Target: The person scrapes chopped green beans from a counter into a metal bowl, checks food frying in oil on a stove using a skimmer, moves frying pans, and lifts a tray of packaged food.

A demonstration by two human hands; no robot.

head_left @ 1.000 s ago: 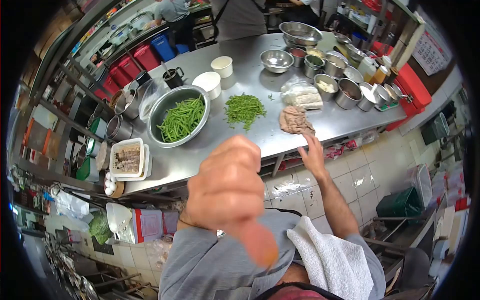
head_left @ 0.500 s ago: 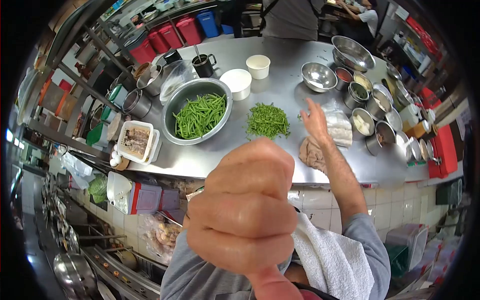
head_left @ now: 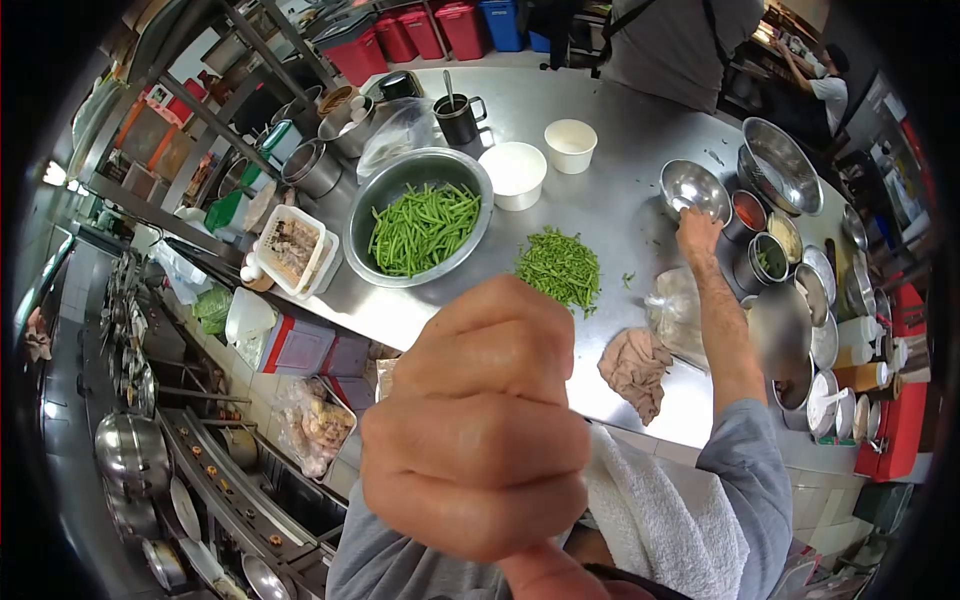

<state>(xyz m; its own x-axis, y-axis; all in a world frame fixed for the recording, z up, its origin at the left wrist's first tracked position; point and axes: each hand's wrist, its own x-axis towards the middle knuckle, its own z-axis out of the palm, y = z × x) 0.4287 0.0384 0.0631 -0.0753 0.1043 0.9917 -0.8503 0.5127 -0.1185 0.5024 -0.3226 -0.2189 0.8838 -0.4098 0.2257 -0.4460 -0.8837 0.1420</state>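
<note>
My left hand [head_left: 478, 420] is a closed fist, large and close to the camera; whatever it may hold is hidden. On the right, my right hand [head_left: 699, 232] has its fingers curled over the near rim of a small metal bowl [head_left: 690, 180]. Something white lies inside that bowl. A pile of chopped green beans [head_left: 557, 268] sits on the steel table [head_left: 620, 215] beyond the fist. Left of it stands a large metal basin [head_left: 361, 243] filled with whole green beans [head_left: 425, 230]. A clear plastic bag [head_left: 672, 305] and a crumpled brown cloth [head_left: 637, 372] lie by my right forearm.
Two white tubs [head_left: 514, 178] and a black mug [head_left: 456, 120] stand behind the basin. A perforated metal bowl [head_left: 785, 165] and several small ingredient containers [head_left: 768, 255] crowd the right side. Across the table is a person in grey [head_left: 665, 55]; another person [head_left: 830, 90] works farther back.
My right hand has gone from above the plastic bag, fingers spread, to the small metal bowl's near rim. The view has turned, shifting the table's contents rightward. My left fist stays closed.
</note>
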